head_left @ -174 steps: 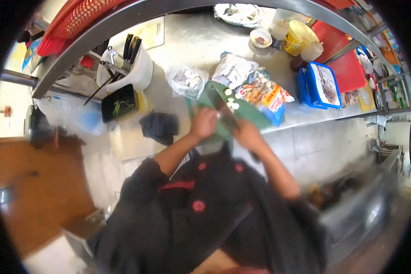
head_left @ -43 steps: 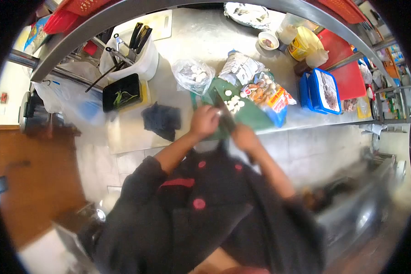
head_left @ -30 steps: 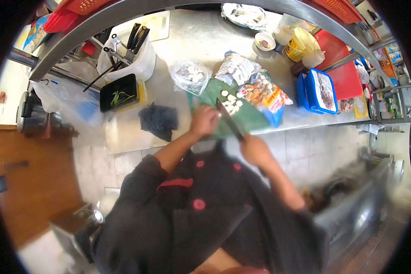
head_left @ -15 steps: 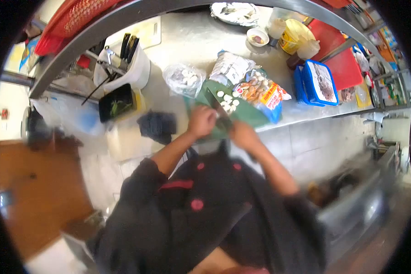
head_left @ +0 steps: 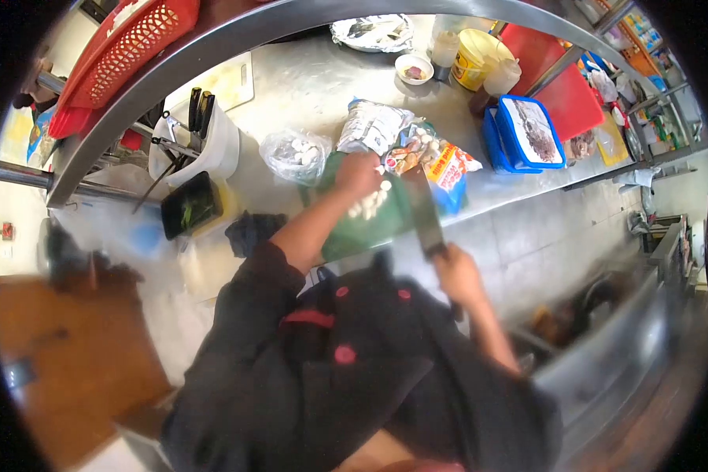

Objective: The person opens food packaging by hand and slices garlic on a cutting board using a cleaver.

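My right hand (head_left: pixel 458 274) grips the handle of a broad kitchen knife (head_left: pixel 426 223), its blade pointing away from me over the right edge of the green cutting board (head_left: pixel 346 237). My left hand (head_left: pixel 359 176) reaches over the far part of the board with its fingers curled closed. A small white bit shows at its fingertips; what it holds is unclear. Small white pieces (head_left: pixel 367 206) lie in a loose pile on the board. A clear plastic bag (head_left: pixel 295 155) with similar white pieces sits beyond the board's left side.
A silver-white bag (head_left: pixel 374 126) and a printed food bag (head_left: pixel 446 169) lie behind the board. Blue tubs (head_left: pixel 527 135) stand to the right. A white bin (head_left: pixel 212 149) with knives and a dark tray (head_left: pixel 191 206) are leftward. A metal rail (head_left: pixel 291 25) crosses overhead.
My right hand has drawn the knife right and toward me, away from the white pieces. My left hand has moved forward over the board. The white pieces lie more toward me.
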`<state>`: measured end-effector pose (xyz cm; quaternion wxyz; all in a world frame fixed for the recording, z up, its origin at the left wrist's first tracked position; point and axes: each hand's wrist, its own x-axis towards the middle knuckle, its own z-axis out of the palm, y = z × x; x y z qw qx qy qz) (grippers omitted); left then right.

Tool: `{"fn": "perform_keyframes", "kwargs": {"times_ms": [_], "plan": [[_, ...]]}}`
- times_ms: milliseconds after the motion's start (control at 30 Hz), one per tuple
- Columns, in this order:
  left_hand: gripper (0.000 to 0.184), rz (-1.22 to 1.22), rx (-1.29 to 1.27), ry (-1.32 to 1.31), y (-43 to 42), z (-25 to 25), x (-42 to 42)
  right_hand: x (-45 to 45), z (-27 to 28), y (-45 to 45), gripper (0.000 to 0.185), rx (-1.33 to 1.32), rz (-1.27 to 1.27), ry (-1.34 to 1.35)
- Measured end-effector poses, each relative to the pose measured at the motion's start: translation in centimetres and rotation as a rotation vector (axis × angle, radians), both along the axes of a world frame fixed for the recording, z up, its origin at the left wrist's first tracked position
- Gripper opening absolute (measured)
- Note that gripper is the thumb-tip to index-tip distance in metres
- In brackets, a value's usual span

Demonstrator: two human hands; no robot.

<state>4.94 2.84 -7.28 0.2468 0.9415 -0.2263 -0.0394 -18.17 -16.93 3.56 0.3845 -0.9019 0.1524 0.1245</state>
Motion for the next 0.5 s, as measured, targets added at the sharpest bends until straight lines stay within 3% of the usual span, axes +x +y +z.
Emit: {"fn": "perform_keyframes", "kwargs": {"times_ms": [67, 133, 300, 400, 500], "plan": [[0.024, 0.028, -0.026, 0.077, 1.0, 0.0, -1.0, -0.3, 0.0, 0.6, 0.026, 0.031, 0.003, 0.024], [0.023, 0.025, -0.135, -0.139, 0.7, 0.2, -1.7, 0.4, 0.5, 0.9, 0.026, 0.014, 0.051, -0.003], [0.024, 0.134, -0.133, -0.133, 0.0, -0.6, -1.3, 1.9, 1.9, 2.5, 0.026, -0.054, 0.131, 0.025], [0.023, 0.047, -0.309, -0.178, 4.1, 2.0, -4.0, 1.5, 2.4, 3.3, 0.027, -0.089, 0.197, 0.012], [0.024, 0.12, -0.34, -0.133, 8.6, -0.6, -9.5, 1.3, 1.1, 4.4, 0.028, -0.096, 0.274, 0.011]]}}
